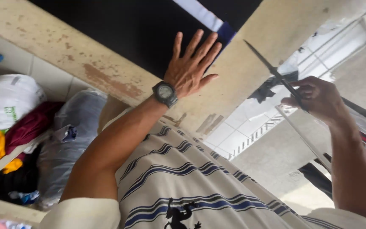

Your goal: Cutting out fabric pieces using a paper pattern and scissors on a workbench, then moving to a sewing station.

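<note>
Left hand (191,67): stretched forward from a bare forearm, fingers spread wide and flat, palm pressed down on the black fabric (123,32), gripping nothing.
Wristwatch (165,93): dark, round-faced, strapped on the left wrist.
Right hand (318,98): raised to the right, fingers curled tight around the handles of the scissors (276,75).
Scissors: long, dark, narrow blades closed to a point, aimed up and left toward the fabric edge, well apart from it.
Black fabric: smooth, plain, spread across the worn beige table (77,55), with a white and blue strip (208,19) along its far edge.
Bundles: white sack (5,99) with green print, grey plastic bag (70,127), maroon and yellow cloth, all left, below table level.
Shirt (183,182): cream with navy stripes.
</note>
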